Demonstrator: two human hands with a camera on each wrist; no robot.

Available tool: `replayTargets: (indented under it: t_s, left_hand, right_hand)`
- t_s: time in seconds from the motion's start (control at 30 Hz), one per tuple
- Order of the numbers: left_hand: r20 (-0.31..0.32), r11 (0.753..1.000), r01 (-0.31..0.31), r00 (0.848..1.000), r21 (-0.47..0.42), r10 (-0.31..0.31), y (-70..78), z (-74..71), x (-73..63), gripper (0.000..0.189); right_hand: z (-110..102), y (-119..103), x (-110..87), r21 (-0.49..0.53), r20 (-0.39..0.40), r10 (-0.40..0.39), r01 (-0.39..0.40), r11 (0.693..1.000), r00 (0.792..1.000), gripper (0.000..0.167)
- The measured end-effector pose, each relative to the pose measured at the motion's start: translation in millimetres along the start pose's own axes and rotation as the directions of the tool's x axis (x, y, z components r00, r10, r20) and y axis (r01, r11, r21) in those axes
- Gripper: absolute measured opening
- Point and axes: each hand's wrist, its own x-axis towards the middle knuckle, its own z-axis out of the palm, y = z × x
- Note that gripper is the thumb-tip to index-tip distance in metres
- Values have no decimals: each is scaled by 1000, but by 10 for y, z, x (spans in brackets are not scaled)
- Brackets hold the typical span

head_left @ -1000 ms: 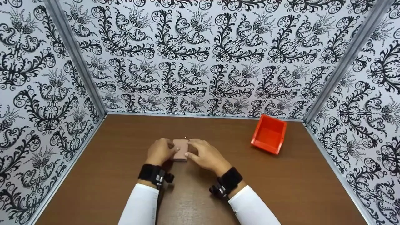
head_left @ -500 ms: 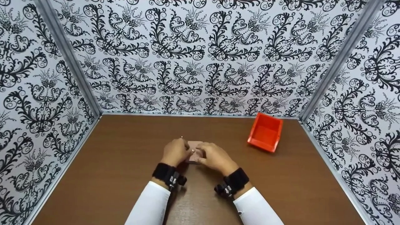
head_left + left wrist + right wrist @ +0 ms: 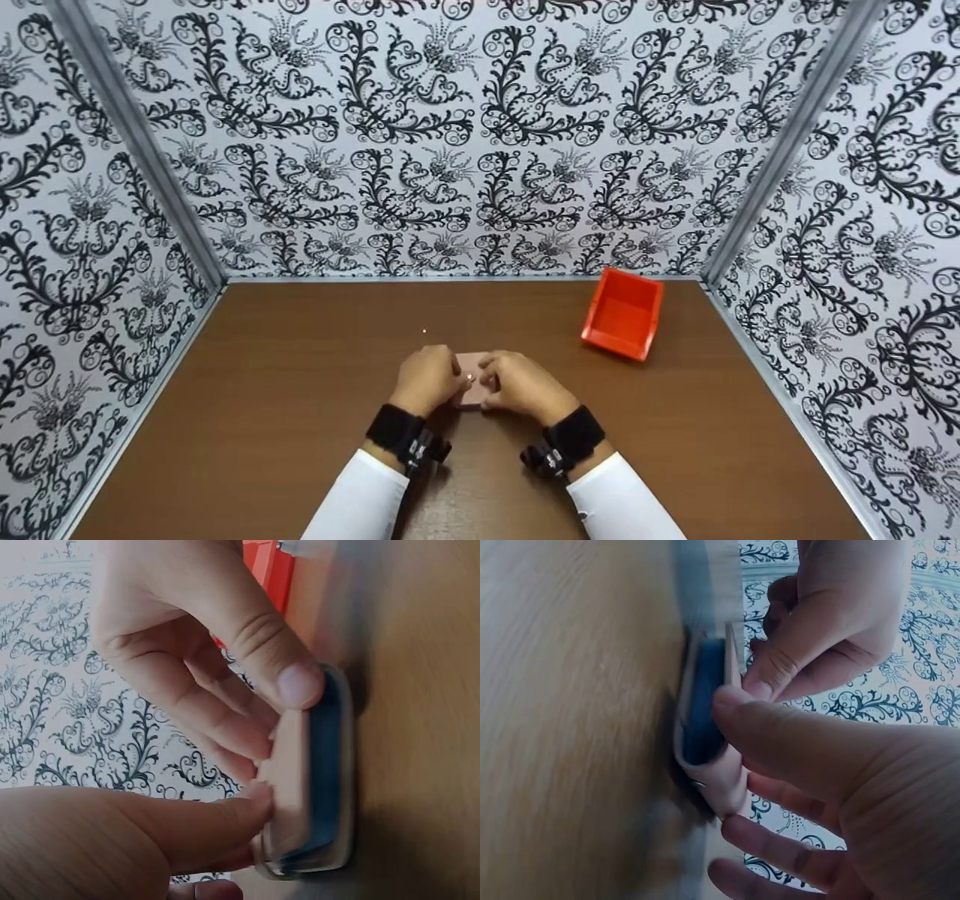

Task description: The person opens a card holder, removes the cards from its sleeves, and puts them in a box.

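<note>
A small pale pink wallet (image 3: pixel 472 363) with a blue inside lies on the brown table between both hands. Its blue inner layer (image 3: pixel 324 769) shows along the open side in the left wrist view. My left hand (image 3: pixel 427 380) pinches the upper flap between thumb and fingers, near a small shiny snap. Opposite it, my right hand (image 3: pixel 525 382) grips the wallet's right side; its thumb (image 3: pixel 739 699) presses on the upper edge, and the fingers reach round the folded spine. In the head view the hands cover both sides of the wallet.
An orange-red plastic bin (image 3: pixel 622 315) stands at the back right of the table (image 3: pixel 315 352). A tiny white speck (image 3: pixel 424 331) lies beyond the left hand. Patterned black-and-white walls (image 3: pixel 450 150) enclose the back and sides.
The wallet has shifted right and toward the person. My right hand has closed in from beside its edge to grip it, while the left hand keeps its pinch. The bin stays put.
</note>
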Motion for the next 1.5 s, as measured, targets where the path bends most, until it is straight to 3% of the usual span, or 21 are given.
replayTargets:
  t_s: [0.23, 0.6, 0.87, 1.1, 1.27, 1.5]
  left_hand:
    - [-33, 996, 12, 999, 86, -9, 72, 5, -66, 56]
    - [-48, 987, 41, 998, 157, -34, 142, 53, -50, 39]
    - [-64, 971, -54, 995, 233, 71, 182, 93, -58, 30]
    - [-99, 957, -142, 980, 252, 172, 209, 144, -118, 28]
    - [-105, 957, -142, 979, 253, 173, 211, 148, -117, 29]
    - [-64, 962, -137, 986, 235, 156, 221, 120, -122, 24]
  right_hand:
    - [18, -94, -8, -8, 22, 27, -27, 1000, 999, 20]
    - [24, -138, 4, -55, -3, 46, -46, 997, 999, 22]
    - [40, -132, 15, -16, -46, 84, -85, 996, 995, 18]
    - [67, -128, 4, 39, -16, 116, -116, 993, 993, 17]
    - [53, -137, -10, 59, -7, 148, -147, 987, 989, 20]
    - [50, -165, 18, 41, -1, 140, -139, 989, 990, 18]
